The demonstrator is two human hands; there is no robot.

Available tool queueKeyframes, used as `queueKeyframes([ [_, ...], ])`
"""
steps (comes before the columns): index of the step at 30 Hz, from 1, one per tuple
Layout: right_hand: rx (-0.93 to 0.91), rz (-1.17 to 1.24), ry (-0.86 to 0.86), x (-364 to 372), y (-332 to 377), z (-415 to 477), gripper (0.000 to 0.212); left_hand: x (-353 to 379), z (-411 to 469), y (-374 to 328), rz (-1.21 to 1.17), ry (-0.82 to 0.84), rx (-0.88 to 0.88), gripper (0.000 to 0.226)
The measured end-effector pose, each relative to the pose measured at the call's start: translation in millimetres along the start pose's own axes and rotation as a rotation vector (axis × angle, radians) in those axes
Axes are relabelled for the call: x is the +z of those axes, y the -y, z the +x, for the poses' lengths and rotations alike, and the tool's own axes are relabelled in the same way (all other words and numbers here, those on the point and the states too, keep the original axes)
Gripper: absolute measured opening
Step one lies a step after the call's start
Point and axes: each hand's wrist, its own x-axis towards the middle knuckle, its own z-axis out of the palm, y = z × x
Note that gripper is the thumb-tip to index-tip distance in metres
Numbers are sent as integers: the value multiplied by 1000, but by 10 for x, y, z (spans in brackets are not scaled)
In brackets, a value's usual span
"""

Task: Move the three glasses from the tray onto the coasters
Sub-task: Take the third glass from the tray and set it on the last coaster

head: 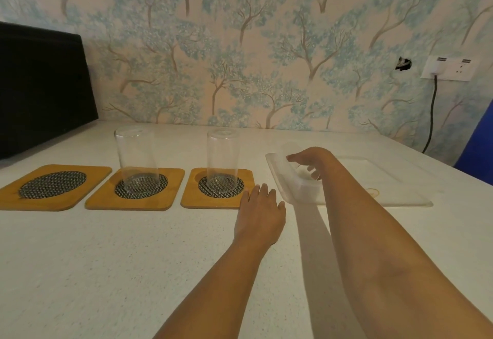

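Three wooden coasters with mesh centres lie in a row. The left coaster is bare. One clear glass stands on the middle coaster, and a second glass on the right coaster. A third glass, faint and hard to see, stands at the left end of the clear tray. My right hand is wrapped around it, thumb on the left side, fingers behind. My left hand rests flat on the table, fingers spread, touching the right coaster's near corner.
A black appliance sits at the back left. On the wall at right are a socket and a cable running down. A blue object stands at the far right. The white table extends toward me.
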Motion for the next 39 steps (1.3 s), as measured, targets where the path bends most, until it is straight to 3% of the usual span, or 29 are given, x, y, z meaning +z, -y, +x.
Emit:
queueKeyframes([
  [5,-15,50,-92,20,-48,52,70,6,3,4,4,13,-3,52],
  [13,-105,379,-479,-5,-241,14,73,-12,-2,7,-28,17,-20,52],
  [22,-264,533,-692,-187,-290,-411,60,-93,-95,-19,6,-77,14,47],
  [26,-326,683,-751,-223,-321,-624,70,-133,-231,-10,12,-88,-12,46],
  [30,-316,1178,-622,-208,-368,-849,81,-194,-407,34,5,-92,-38,46],
  [34,-181,1692,-307,-165,-419,-1082,69,-273,-598,101,-13,-82,-61,47],
  [39,-166,1983,2,-45,-419,-1272,76,-369,-809,195,-14,-70,-97,47],
])
